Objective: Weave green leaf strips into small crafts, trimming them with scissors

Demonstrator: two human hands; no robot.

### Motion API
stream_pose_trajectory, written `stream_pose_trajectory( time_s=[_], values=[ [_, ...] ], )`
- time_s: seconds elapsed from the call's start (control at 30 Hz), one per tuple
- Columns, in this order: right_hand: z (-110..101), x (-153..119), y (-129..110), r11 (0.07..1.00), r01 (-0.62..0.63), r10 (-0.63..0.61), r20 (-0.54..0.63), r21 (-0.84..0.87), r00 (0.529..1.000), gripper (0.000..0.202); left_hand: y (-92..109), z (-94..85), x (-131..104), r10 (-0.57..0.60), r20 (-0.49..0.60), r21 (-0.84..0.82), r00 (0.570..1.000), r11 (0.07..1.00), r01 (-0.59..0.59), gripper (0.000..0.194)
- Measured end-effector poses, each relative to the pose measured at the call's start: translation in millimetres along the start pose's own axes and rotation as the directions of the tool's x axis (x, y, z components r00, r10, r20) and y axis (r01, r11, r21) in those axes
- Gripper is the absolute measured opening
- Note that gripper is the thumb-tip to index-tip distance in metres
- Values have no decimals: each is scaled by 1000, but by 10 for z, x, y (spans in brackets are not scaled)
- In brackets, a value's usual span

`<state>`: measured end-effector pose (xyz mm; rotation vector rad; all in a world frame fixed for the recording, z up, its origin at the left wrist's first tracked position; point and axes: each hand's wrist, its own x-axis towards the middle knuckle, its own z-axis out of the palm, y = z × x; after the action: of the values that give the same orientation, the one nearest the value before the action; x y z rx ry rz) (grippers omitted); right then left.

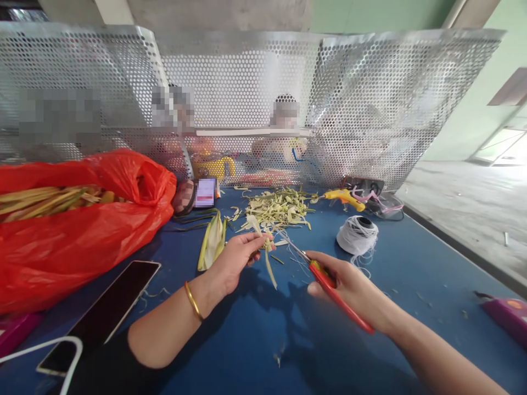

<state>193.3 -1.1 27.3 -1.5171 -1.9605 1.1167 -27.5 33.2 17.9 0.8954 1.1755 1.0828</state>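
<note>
My left hand, with a gold bangle on its wrist, pinches a pale yellow-green strip of husk between thumb and fingers. One end of the strip hangs down below the fingertips. My right hand is wrapped around red-handled scissors, whose metal blades point up and left toward the strip. Whether the blades touch it I cannot tell. Just beyond both hands lies a heap of cut husk scraps. Left of my left hand rests a larger folded husk piece.
A red plastic bag of husks fills the left, with a dark phone in front. White thread on a cone and a yellow glue gun sit at right. A perforated metal screen closes the table's back; people are behind it.
</note>
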Motion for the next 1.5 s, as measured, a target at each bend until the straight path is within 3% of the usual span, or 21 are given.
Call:
stream_pose_trajectory(
  time_s=[0.27,0.6,1.0,1.1,1.27,1.37,1.5],
  values=[
    [-42,5,-60,999,52,-52,109,4,993,38,-20,15,-13,66,82,105,994,992,-74,20],
    [29,33,1,997,25,-35,131,75,991,32,-4,71,-63,61,172,161,983,983,-89,17],
    [65,25,2,993,30,-40,90,111,995,39,-33,65,-49,38,173,177,984,982,-69,19],
    [85,29,-4,992,47,-54,54,121,997,41,-41,47,-44,8,158,118,987,993,-27,19],
    [80,10,19,963,129,-134,5,235,991,51,-17,24,-24,-62,110,-129,992,989,76,13],
    [52,-39,36,921,184,-212,45,344,976,61,13,22,-11,-77,78,-236,994,967,93,13],
    [13,-104,7,916,172,-232,130,363,964,62,50,22,6,-30,-22,-340,999,940,21,16]
  ],
)
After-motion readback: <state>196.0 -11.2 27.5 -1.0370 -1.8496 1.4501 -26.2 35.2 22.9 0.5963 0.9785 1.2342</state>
